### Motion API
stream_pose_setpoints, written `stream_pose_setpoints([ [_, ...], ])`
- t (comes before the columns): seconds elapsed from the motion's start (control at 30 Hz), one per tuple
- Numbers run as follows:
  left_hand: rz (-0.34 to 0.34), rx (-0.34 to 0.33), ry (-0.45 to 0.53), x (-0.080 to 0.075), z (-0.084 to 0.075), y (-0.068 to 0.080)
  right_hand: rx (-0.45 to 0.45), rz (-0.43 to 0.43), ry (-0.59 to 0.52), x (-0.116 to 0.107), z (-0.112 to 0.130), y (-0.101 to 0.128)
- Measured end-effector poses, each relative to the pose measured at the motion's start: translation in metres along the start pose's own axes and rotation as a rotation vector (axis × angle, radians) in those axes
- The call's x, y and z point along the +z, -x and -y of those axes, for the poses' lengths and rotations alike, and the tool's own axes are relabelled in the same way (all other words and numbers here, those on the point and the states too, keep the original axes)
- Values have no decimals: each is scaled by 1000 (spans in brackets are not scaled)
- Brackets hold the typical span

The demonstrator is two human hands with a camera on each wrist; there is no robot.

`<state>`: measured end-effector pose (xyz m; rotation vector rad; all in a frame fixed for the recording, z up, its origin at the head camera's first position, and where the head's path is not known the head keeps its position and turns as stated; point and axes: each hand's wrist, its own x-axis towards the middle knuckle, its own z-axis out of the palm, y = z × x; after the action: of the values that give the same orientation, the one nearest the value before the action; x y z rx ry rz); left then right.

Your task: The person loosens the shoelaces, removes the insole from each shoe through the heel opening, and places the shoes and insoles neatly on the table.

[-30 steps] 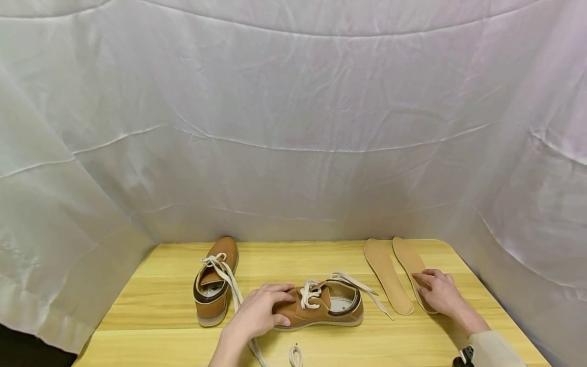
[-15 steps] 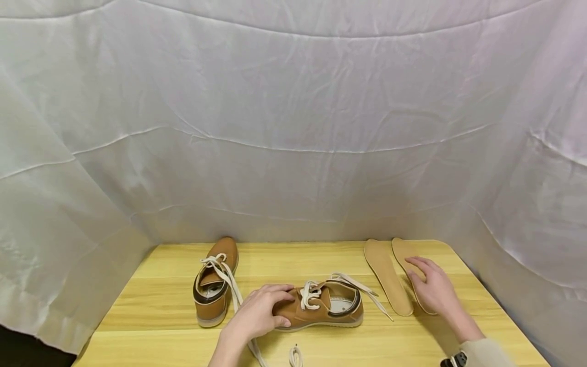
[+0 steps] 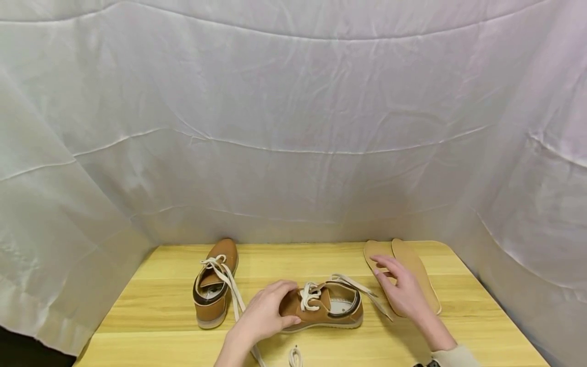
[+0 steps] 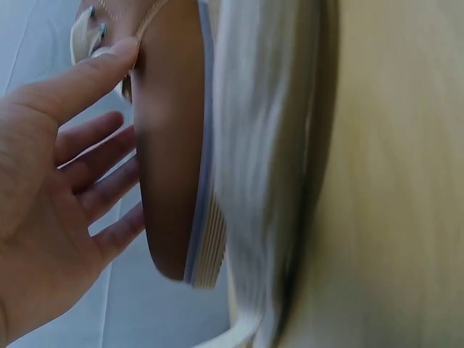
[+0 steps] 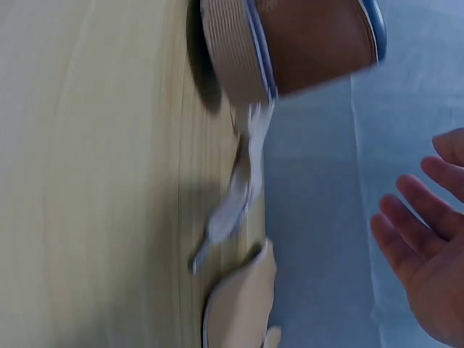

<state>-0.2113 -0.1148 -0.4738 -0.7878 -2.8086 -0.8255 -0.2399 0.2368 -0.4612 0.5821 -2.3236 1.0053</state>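
Note:
A brown lace-up shoe [image 3: 321, 317] lies sideways on the table, toe to the left and heel to the right. My left hand [image 3: 263, 313] straddles its toe, thumb at the near side and fingers beyond. In the left wrist view the left hand [image 4: 43, 217] has loose, spread fingers, and the thumb tip lies by the shoe's lacing. Above the left tan insole [image 3: 374, 248] hovers my right hand [image 3: 402, 293], holding nothing; the other insole [image 3: 415, 262] lies to its right. The right wrist view shows the right hand [image 5: 435, 232] apart from the shoe's heel [image 5: 319, 43].
A second brown shoe [image 3: 211, 311] stands at the left, toe toward the back. Its long pale lace [image 3: 237, 295] trails toward the near edge. A small lace loop [image 3: 295, 357] lies near the front. Grey cloth [image 3: 321, 193] hangs behind the wooden table [image 3: 160, 306].
My right hand has left the right insole and moved left over the other one. The left hand has shifted slightly right along the shoe's toe. The shoes stay in place.

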Motion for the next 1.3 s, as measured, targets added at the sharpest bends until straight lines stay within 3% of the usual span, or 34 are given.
stream_pose_setpoints([
  [0.3,-24,42,6,8,-13,-3,59,284,-44,21,18,5],
  [0.43,-23,47,-13,8,-14,-3,96,362,-36,28,20,6],
  [0.9,35,33,-16,2,-14,-12,122,395,-32,31,24,5],
  [1.3,47,73,-21,-3,-6,-17,144,441,-88,24,31,18],
])
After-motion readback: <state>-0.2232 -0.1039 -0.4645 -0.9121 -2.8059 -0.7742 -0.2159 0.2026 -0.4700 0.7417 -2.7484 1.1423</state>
